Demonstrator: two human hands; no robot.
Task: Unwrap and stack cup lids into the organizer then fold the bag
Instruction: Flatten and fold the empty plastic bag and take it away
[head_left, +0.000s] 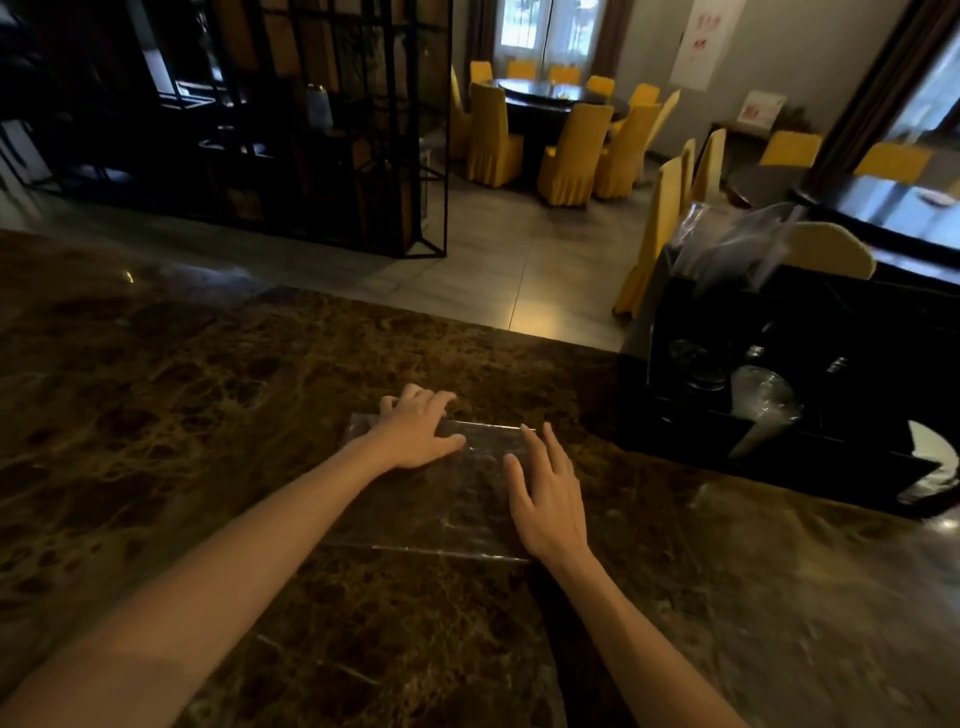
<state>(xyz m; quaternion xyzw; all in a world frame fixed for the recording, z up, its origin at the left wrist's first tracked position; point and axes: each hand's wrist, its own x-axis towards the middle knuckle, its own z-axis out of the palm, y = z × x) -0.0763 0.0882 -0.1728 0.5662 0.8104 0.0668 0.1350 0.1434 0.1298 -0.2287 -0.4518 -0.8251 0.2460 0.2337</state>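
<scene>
A clear plastic bag (447, 499) lies flat on the dark marble counter (208, 415). My left hand (415, 431) rests palm down on its far left part, fingers curled over the far edge. My right hand (545, 493) lies flat on the bag's right side, fingers spread. Neither hand grips it. To the right stands a black organizer (779, 364) with clear cup lids (763, 400) stacked in a front compartment. Clear plastic wrapping (737, 244) sticks up from its top.
A white object (935, 457) shows at the organizer's right end. Beyond the counter edge is a tiled floor, a black metal shelf unit (311, 130), and round tables with yellow-covered chairs (571, 150). Counter surface stretches to the left and toward me.
</scene>
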